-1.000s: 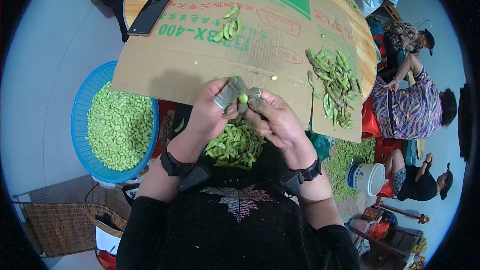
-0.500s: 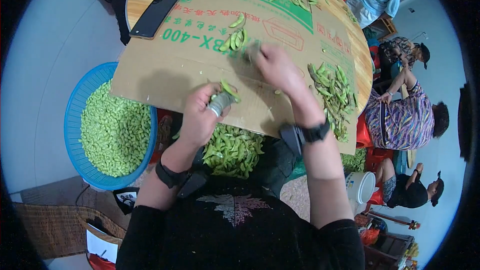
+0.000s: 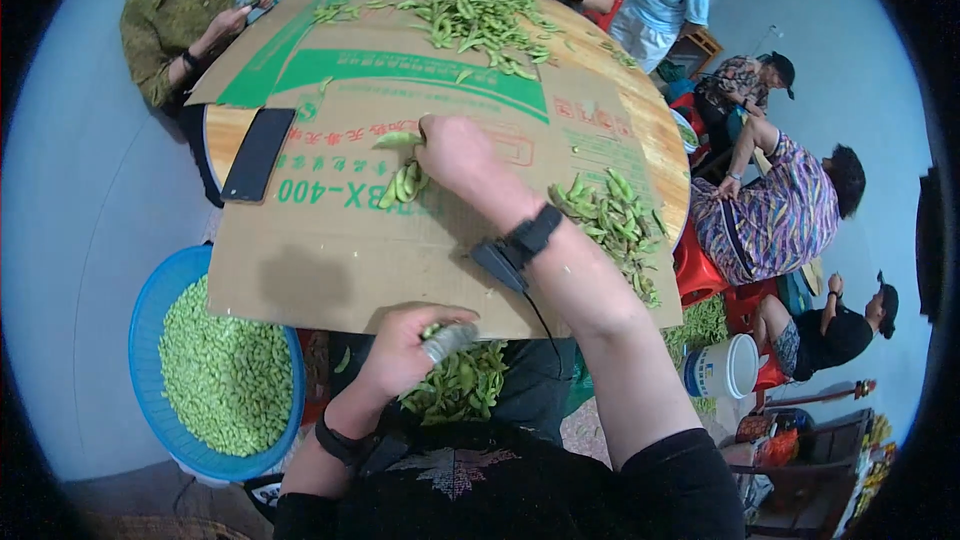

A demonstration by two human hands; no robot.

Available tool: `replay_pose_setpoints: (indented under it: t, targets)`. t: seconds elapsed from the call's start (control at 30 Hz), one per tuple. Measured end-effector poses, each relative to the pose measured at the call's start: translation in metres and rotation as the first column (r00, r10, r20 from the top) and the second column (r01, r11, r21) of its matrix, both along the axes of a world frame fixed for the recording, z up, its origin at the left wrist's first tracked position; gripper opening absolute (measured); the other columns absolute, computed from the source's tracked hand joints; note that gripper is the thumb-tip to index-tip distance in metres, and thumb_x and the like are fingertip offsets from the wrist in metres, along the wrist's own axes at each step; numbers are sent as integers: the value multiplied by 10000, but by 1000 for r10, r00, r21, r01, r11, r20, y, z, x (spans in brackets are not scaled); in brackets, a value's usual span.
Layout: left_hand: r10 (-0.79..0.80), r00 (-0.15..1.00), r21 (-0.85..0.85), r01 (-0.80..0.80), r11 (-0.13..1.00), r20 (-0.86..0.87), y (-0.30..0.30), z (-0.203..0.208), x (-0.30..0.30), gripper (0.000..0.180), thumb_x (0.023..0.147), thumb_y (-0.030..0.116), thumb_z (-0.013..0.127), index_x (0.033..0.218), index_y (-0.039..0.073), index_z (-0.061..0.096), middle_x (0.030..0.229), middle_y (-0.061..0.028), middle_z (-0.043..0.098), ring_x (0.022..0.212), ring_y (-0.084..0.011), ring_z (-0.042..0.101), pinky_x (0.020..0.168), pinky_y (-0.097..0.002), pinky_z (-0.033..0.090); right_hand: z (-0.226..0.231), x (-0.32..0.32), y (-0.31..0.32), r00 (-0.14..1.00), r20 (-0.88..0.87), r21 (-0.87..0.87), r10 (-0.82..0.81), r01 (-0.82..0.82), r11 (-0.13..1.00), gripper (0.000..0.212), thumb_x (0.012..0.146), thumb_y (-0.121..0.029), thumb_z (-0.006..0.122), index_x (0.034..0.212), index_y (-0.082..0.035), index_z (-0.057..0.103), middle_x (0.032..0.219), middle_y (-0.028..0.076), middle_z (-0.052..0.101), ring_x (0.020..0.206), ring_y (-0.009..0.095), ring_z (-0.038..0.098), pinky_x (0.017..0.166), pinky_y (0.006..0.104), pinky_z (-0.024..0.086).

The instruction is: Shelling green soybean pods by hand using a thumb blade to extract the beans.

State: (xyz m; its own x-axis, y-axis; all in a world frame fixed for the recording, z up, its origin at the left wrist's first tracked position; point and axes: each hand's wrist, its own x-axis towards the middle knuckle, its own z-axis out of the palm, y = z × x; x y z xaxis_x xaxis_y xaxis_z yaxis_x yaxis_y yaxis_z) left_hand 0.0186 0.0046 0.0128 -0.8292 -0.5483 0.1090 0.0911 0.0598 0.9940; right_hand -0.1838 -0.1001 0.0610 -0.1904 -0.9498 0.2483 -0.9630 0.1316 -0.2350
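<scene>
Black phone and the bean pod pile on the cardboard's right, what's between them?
In the head view, a small bean pod cluster and your right hand.

Soft shadow on cardboard [image 3: 380, 265], black corners

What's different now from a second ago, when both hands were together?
The right hand left the other hand and reached forward over the cardboard to the small bunch of pods; whether it grips one is unclear. The left hand stayed back by the cardboard's near edge, holding something green. The view tipped up, showing more table. The blue basket of beans and the phone stayed put.
</scene>
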Motion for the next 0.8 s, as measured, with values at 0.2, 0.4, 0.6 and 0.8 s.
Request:
replay_pose_setpoints:
  t: [0.2,0.4,0.6,0.8]
  targets:
    - [378,863,713,-31,701,-335,-14,4,-9,354,842,77,535,1186,34,466,898,2,534,597,-27,434,455,-136,312,20,28,113,954,251,-117,163,-137,984,201,726,-171,581,765,18,524,662,232,555,637,399,562,577,455,461]
    - [417,863,727,-90,681,-284,-8,-4,-18,179,836,63,534,1000,-2,564,832,-48,585,559,-40,472,422,-142,314,10,52,170,895,411,-92,175,-151,984,220,775,-191,581,806,18,518,664,238,549,629,396,561,553,443,455]
    - [479,842,669,-210,713,-247,-2,0,-18,124,823,38,533,926,-10,581,771,-30,578,541,-42,459,411,-153,304,-3,48,182,271,962,40,33,-261,964,216,919,-211,414,910,-25,523,583,37,489,454,137,451,423,261,359]
    - [381,902,499,-239,833,-204,-12,-17,-9,169,815,75,547,974,19,565,908,-57,594,650,-63,524,504,-177,393,-3,43,183,-267,947,81,-177,-333,940,193,938,-185,369,1028,-78,501,634,-38,421,470,25,296,402,165,223]
